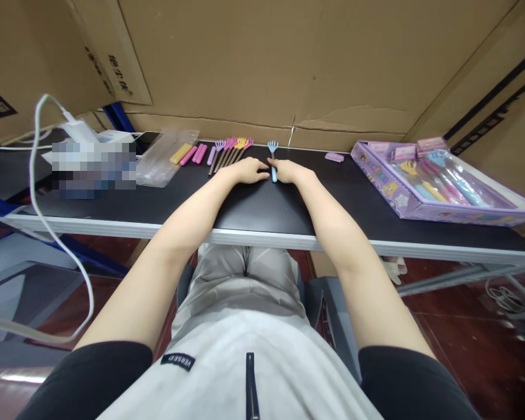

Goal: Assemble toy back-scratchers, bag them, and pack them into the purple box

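Note:
A small light-blue back scratcher (274,173) with a hand-shaped head lies upright in view on the black table, between my two hands. The fingers of my right hand (287,170) close on its shaft, just below the head. My left hand (247,170) rests beside it on the table, with thumb and forefinger apart and nothing between them; its other fingers are partly hidden. Left of that hand lies a row of several back scratchers (231,153) with purple, pink and yellow heads and dark shafts.
Loose pink grips (200,153), a purple grip (212,155) and a yellow grip (181,153) lie by a clear plastic bag (157,166). A purple display box (402,201) with wrapped scratchers stands right. A small purple piece (334,157) lies nearer. A white cable (34,169) hangs left; cardboard (262,64) walls the back.

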The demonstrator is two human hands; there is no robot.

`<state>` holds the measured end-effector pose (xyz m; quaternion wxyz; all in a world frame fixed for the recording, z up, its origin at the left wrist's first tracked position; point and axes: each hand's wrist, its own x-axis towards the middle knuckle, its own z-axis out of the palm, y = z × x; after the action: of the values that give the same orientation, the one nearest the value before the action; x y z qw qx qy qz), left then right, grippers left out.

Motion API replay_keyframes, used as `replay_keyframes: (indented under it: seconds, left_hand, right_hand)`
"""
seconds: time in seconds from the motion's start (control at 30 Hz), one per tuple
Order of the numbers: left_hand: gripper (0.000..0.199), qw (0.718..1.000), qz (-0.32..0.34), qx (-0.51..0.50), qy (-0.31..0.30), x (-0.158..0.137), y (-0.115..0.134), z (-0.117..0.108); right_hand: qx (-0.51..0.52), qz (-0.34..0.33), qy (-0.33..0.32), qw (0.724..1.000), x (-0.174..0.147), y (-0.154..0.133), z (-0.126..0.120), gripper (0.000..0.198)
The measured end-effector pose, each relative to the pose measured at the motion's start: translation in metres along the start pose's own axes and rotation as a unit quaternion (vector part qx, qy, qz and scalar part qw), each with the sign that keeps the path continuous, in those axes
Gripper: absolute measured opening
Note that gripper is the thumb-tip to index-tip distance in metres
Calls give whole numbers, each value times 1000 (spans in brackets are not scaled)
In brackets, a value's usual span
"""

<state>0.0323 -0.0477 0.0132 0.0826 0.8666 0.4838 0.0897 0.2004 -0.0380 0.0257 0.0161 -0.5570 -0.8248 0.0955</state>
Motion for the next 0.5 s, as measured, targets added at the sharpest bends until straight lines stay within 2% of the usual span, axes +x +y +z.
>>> replay_keyframes:
  seconds: [0.07,0.13,0.2,0.27,0.3,0.37,0.43,0.5]
  left_hand:
    - [41,998,-33,-6,56,-2,-7,-6]
    - [40,984,-101,-7,144,-6,-17,-14]
    - [44,953,-189,4,237,-14,-28,-24]
    - [49,914,-295,20,279,-23,-39,-33]
    - [53,896,-351,32,270,-27,-45,-35]
    - [63,877,-433,36,205,-34,-54,-37]
    - [76,866,-481,14,135,-38,-62,-34]
    - [86,854,-510,-15,103,-38,-69,-28]
  right_hand:
    - [5,10,-1,1000,0,0,0,84]
    - [3,19,-5,1000,-1,0,-1,87]
    - [0,23,-8,1000,-1,1,-1,87]
    - [-3,22,-10,1000,-2,1,-1,85]
    - [-4,21,-10,1000,-2,1,-1,84]
    - [-3,17,-10,1000,-2,1,-1,83]
    - [3,16,-8,1000,-3,1,-1,83]
    - [13,19,-6,1000,-2,1,-1,83]
